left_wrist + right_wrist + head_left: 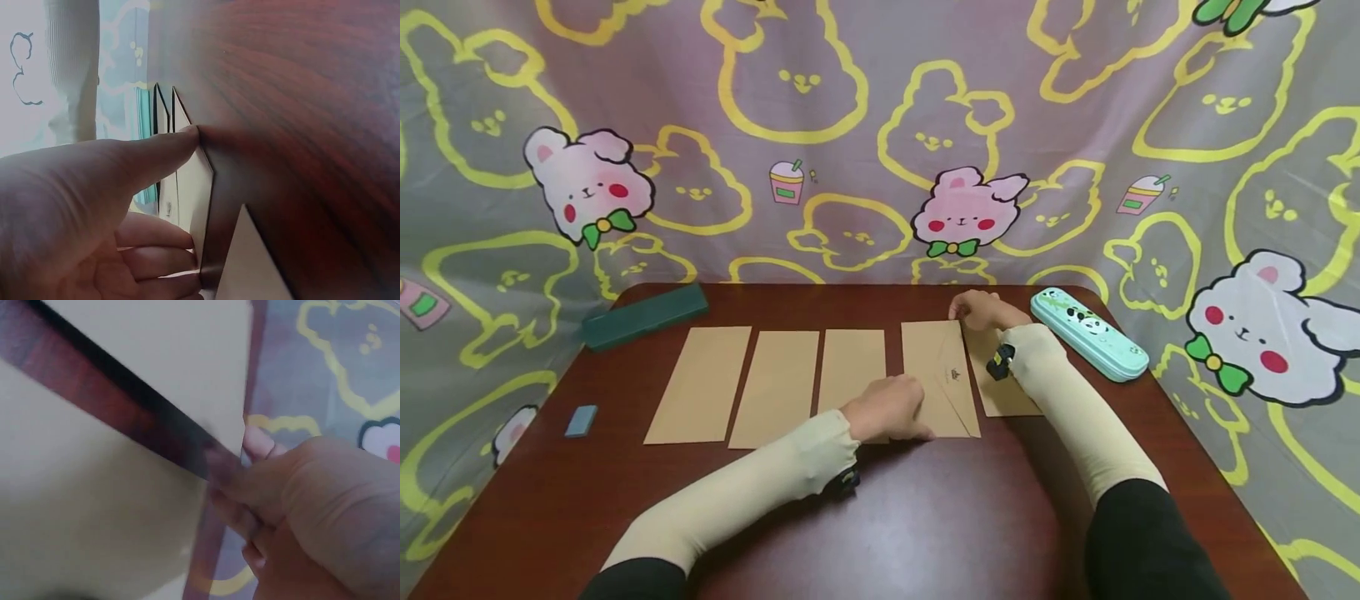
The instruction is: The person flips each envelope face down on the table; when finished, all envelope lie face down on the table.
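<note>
Several brown paper envelopes lie in a row on the table. The one between my hands, an envelope with a flap line and a small crown print, has its near left corner in my left hand. My left thumb touches the near edge, while the fingers bend against its left side. Across at the far right corner, my right hand pinches the paper between thumb and finger. Beneath my right wrist, a plain envelope is partly covered. Three plain envelopes lie to the left.
A mint pencil case with a panda picture stands at the table's right edge. At the back left lies a dark green box. A small blue block sits near the left edge. Patterned cloth hangs around the table.
</note>
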{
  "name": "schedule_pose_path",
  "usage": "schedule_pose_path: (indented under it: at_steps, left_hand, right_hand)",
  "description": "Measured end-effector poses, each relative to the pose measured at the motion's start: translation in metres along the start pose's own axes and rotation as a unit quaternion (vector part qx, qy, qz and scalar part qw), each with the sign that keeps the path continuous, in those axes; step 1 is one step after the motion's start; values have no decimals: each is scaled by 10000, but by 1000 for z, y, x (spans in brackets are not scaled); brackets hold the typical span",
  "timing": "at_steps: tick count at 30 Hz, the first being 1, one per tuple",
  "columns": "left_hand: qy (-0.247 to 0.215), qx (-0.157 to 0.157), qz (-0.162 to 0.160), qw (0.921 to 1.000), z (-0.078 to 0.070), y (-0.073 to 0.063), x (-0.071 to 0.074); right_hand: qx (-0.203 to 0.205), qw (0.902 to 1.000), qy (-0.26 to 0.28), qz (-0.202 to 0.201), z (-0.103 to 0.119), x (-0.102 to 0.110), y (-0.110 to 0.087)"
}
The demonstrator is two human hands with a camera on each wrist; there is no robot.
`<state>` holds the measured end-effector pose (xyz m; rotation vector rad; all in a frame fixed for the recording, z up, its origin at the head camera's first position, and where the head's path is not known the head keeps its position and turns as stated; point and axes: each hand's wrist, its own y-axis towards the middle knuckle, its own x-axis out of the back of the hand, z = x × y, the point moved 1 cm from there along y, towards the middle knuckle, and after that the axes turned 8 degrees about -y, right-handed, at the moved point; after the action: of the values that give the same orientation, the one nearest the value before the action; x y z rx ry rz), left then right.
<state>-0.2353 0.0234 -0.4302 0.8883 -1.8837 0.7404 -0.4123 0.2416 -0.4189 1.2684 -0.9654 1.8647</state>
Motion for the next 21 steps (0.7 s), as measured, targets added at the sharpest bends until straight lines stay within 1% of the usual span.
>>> schedule_pose_path:
  at_steps: [2,5,10,13,15,17,19,21]
  left_hand:
    - [30,-2,-9,10000,1,0,1]
    - [77,5,-22,10000,3,-2,2]
    - [178,-170,-96,9997,7,-11,0]
    - [-8,-330,-154,9993,8,-17,-3]
    - [-195,-387,-212,9988,8,-20,-4]
    - [-363,-435,-256,9981,9,-21,-5]
    - [-413,-461,-296,9976,10,-23,-5]
    - [-392,-494,-320,9975,11,-23,-6]
  right_hand:
    - [217,9994,275,-75,-3,4,-2]
    - [567,9957,716,-128,-5,7,-5]
    - [706,9912,1085,-268,-8,9,-8]
    - [764,9871,1388,-234,-5,12,-11]
    - [832,9805,1772,-144,-2,15,-13]
    - [871,9704,2250,-41,4,18,-13]
    - [982,9598,2629,7,10,20,-9]
    - [1026,9505,2934,-36,17,19,-4]
